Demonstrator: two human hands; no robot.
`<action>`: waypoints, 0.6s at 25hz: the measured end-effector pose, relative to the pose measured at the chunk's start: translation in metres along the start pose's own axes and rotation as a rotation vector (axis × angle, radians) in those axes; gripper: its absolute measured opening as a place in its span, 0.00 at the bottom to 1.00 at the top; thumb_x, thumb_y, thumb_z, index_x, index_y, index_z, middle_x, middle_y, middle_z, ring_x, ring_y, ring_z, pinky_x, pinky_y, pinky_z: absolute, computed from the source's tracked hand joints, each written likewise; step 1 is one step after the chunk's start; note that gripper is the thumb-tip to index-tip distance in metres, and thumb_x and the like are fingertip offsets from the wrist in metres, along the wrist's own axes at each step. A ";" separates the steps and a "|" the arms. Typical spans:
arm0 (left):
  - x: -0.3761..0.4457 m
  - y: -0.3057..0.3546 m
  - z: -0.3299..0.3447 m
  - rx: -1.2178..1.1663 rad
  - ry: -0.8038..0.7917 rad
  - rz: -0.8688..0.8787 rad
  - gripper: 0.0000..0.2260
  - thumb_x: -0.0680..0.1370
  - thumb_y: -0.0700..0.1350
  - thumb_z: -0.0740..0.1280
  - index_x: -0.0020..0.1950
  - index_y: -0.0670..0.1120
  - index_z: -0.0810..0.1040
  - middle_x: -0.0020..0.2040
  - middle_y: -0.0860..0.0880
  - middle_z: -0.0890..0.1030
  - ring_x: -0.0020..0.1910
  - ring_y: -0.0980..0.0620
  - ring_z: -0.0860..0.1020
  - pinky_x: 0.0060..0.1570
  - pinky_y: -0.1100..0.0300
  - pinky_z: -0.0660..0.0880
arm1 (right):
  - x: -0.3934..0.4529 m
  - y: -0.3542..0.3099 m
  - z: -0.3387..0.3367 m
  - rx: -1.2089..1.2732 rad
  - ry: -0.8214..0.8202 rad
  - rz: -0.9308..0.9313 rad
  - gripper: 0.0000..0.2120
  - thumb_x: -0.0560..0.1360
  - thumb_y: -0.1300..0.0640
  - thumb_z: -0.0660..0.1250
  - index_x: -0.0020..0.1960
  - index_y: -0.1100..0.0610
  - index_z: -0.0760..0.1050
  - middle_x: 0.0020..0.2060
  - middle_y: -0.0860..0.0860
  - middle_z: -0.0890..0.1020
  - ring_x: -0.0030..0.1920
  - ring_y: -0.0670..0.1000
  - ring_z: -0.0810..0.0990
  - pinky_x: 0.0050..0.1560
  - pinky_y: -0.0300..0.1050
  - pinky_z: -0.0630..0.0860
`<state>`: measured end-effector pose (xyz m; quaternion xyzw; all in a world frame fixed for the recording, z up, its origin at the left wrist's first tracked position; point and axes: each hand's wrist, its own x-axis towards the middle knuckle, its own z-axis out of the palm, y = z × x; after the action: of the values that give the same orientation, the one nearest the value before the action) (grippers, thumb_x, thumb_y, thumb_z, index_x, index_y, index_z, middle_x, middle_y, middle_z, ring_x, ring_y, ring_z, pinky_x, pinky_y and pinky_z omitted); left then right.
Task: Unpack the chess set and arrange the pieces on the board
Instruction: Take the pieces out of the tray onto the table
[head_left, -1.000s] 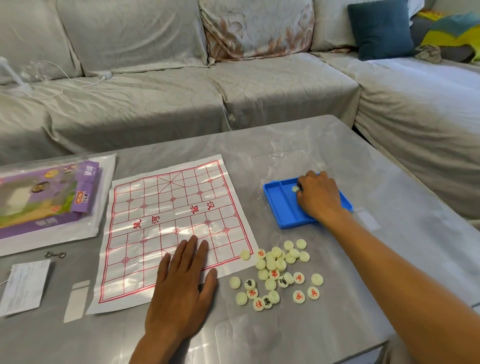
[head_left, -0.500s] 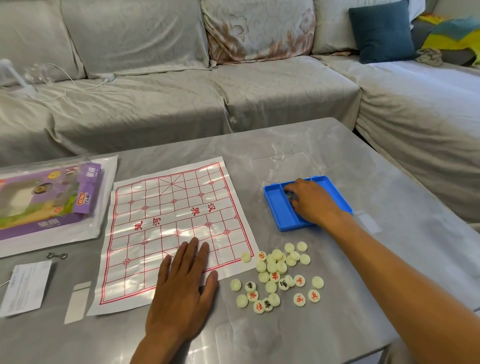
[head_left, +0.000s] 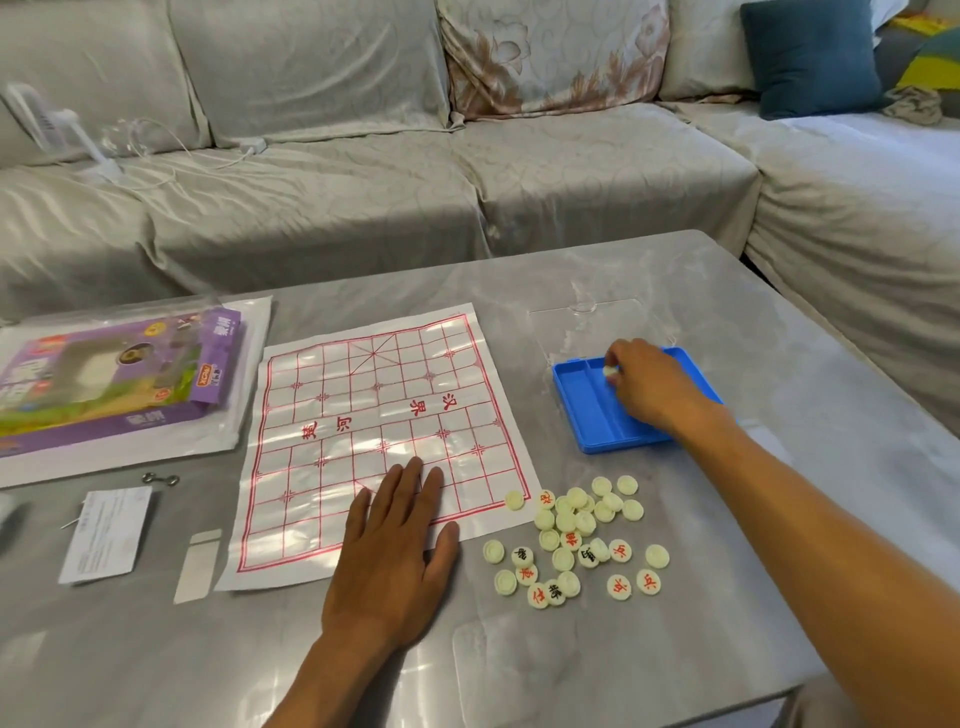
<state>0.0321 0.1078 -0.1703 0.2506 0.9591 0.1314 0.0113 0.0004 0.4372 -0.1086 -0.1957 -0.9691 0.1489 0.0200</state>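
Right hand: the right hand (head_left: 652, 384) is pinching 1 small cream round chess piece (head_left: 609, 371) over the shallow blue plastic tray (head_left: 587, 410) on the grey marble-look bench (head_left: 779, 467).
Left hand: the left hand (head_left: 395, 551) is lying spread and flat, pressing the near edge of the white paper board with red grid lines (head_left: 374, 415).
Pieces: the loose heap of cream discs with red and black characters (head_left: 576, 540) is sitting just beside the board's right corner; no piece is standing on the grid yet, though 1 is touching its edge.
Risk of a drop: the pinch is looking shallow, so the disc could be slipping and rolling off.
Risk to the board: lifting the flat hand is likely letting the thin sheet slide or curl.
Risk to the heap: the forearm is passing close above it and could be scattering discs.
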 end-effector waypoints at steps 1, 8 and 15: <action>0.000 0.000 -0.001 0.011 -0.011 0.004 0.37 0.69 0.70 0.25 0.76 0.60 0.39 0.76 0.58 0.36 0.76 0.55 0.37 0.74 0.53 0.36 | -0.014 -0.004 -0.007 0.090 0.072 0.005 0.07 0.79 0.59 0.61 0.56 0.58 0.73 0.51 0.53 0.75 0.47 0.54 0.75 0.45 0.45 0.68; 0.002 -0.003 0.000 0.094 -0.052 0.031 0.35 0.71 0.67 0.27 0.77 0.57 0.36 0.77 0.55 0.34 0.76 0.53 0.34 0.74 0.51 0.34 | -0.134 -0.075 0.027 0.075 -0.143 -0.322 0.13 0.80 0.54 0.62 0.64 0.50 0.72 0.59 0.48 0.72 0.56 0.47 0.73 0.55 0.37 0.70; 0.013 -0.005 -0.009 0.131 -0.219 0.013 0.34 0.72 0.66 0.35 0.77 0.56 0.36 0.77 0.52 0.33 0.75 0.50 0.33 0.73 0.49 0.33 | -0.142 -0.093 0.060 -0.229 -0.219 -0.384 0.33 0.74 0.34 0.35 0.76 0.43 0.52 0.77 0.45 0.52 0.77 0.51 0.50 0.75 0.52 0.50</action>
<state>0.0174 0.1083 -0.1626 0.2700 0.9569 0.0406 0.0987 0.0910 0.2837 -0.1352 0.0084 -0.9955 0.0519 -0.0793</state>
